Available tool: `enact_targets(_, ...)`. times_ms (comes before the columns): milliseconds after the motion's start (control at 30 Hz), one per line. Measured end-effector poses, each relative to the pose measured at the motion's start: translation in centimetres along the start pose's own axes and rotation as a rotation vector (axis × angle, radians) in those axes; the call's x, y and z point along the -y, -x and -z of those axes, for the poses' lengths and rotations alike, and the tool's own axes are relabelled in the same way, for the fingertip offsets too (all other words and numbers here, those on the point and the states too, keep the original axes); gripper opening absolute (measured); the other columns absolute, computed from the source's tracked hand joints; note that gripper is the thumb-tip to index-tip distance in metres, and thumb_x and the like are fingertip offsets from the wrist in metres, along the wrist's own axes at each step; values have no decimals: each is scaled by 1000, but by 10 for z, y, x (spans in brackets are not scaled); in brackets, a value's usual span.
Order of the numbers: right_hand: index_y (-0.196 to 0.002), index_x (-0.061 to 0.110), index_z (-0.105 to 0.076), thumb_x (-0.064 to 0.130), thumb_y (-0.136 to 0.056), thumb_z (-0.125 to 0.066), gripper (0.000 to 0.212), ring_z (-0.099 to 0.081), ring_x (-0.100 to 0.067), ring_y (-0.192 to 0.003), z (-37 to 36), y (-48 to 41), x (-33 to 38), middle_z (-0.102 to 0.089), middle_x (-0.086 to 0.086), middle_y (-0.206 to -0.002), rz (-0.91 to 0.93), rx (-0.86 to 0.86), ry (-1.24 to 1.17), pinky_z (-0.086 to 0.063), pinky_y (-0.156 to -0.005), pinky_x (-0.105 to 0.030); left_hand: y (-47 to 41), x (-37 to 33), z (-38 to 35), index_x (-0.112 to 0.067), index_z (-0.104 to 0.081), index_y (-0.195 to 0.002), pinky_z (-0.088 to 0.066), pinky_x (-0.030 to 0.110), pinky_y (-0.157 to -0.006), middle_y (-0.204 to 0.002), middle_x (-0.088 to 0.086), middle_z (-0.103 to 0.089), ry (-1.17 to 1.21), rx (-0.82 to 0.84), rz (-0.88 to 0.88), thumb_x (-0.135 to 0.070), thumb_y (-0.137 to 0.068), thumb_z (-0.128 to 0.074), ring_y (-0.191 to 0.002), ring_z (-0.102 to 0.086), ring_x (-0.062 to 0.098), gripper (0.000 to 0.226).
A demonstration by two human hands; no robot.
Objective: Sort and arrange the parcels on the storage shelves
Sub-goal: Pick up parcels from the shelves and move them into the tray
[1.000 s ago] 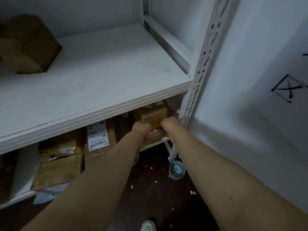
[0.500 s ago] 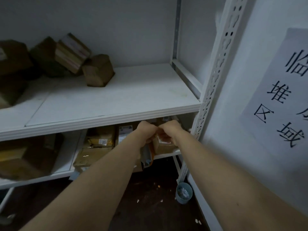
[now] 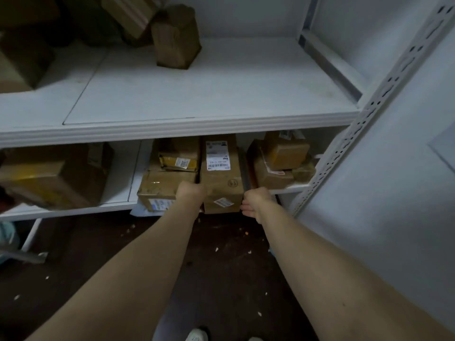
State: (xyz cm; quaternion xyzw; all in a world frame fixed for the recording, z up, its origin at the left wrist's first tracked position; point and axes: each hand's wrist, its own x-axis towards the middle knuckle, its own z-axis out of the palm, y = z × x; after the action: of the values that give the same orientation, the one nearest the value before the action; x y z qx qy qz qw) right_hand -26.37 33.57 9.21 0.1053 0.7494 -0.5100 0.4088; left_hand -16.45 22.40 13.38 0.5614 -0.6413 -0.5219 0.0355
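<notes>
Two hands clasp the labelled box (image 3: pixel 221 178) on the lower shelf (image 3: pixel 115 205). The left hand (image 3: pixel 191 193) curls its fingers into the gap at the box's left edge, and the right hand (image 3: pixel 256 203) hooks its fingers (image 3: pixel 245 207) round the right edge. Left of the fingers sit other parcels (image 3: pixel 170 173); right of them, a small stack (image 3: pixel 280 161). Above, the upper shelf (image 3: pixel 197 94) carries a tumbled heap (image 3: pixel 138 16), so sorting looks partly done.

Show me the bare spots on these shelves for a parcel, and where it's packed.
Upper shelf: wide bare board from the upright brown parcel to the right post. Lower shelf: a bare strip between the big left box and the stacked boxes. Crowded: labelled box close between those stacks and the right-hand pile.
</notes>
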Motion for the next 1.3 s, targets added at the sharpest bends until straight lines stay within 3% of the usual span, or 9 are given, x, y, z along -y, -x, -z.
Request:
enact_targets(100, -146, 8, -35, 11, -103, -36, 43, -60, -30, -110, -26, -15, -19, -53, -19, -133, -90, -67, -127, -54, -85, -39, -28, 23, 15, 7, -53, -127, -43, 31, -74, -106, 16, -64, 13, 29, 41, -7, -94, -51, -73, -49, 20, 36)
enact_targets(167, -146, 9, -35, 10, -102, -36, 44, -62, -29, -103, -45, -23, -30, -54, -21, -131, -128, -102, -186, -54, -80, -37, -47, 40, 26, 2, -51, -130, -45, 29, -77, -131, 17, -56, -92, 38, 71, -10, -97, -48, -94, -55, 22, 35)
enact_targets(300, -144, 5, -37, 8, -102, -33, 42, -61, -31, -105, -67, -38, -46, -54, -23, -130, -158, -169, -318, -54, -85, -39, -68, 59, 41, -6, -48, -131, -41, 22, -83, -133, 7, -52, -523, -13, 1, -13, -96, -52, -122, -51, 20, 36)
enact_targets(433, -134, -8, -45, 7, -103, -34, 37, -59, -34, -112, -71, -60, -62, -56, -24, -129, -177, -282, -346, -52, -92, -40, -89, 74, 38, -3, -49, -130, -44, 28, -78, -133, 14, -53, -90, -99, 144, -12, -96, -49, -122, -51, 29, 36)
enact_targets(533, -136, -8, -42, 8, -103, -32, 38, -56, -34, -117, -63, -74, -69, -52, -22, -134, -166, -364, -324, -50, -95, -40, -89, 71, 20, -5, -52, -120, -40, 40, -93, -125, 15, -53, -357, -248, -227, -20, -91, -52, -117, -49, 32, 33)
enact_targets(667, -146, -6, -28, 17, -105, -21, 47, -38, -32, -137, -41, -100, -68, -34, -21, -151, -173, -350, -394, -34, -108, -36, -87, 57, -19, -10, -56, -118, -32, 44, -101, -121, 13, -53, -610, -173, -777, -39, -87, -42, -116, -45, 32, 45)
enact_targets(800, -143, 2, -38, 28, -104, -30, 48, -45, -33, -130, -28, -126, -67, -45, -15, -143, -132, -333, -316, -39, -106, -42, -98, 49, -59, -17, -62, -124, -21, 49, -114, -126, 8, -58, -754, -111, -1141, -47, -86, -30, -122, -48, 31, 58)
enact_targets(1100, -136, 9, -49, 46, -98, -40, 54, -52, -27, -122, -24, -170, -64, -56, -5, -133, -176, -232, -389, -41, -106, -42, -112, 49, -88, -14, -70, -101, -45, 45, -97, -101, 7, -66, -829, -170, -1275, -36, -86, -42, -92, -62, 29, 39)
enact_targets(1300, -128, 13, -58, 32, -99, -41, 38, -61, -25, -102, -20, -169, -70, -64, -11, -119, -165, -224, -561, -49, -75, -35, -111, 49, -83, -14, -71, -100, -47, 42, -93, -101, 7, -66, -816, -180, -1271, -32, -86, -42, -90, -62, 28, 37)
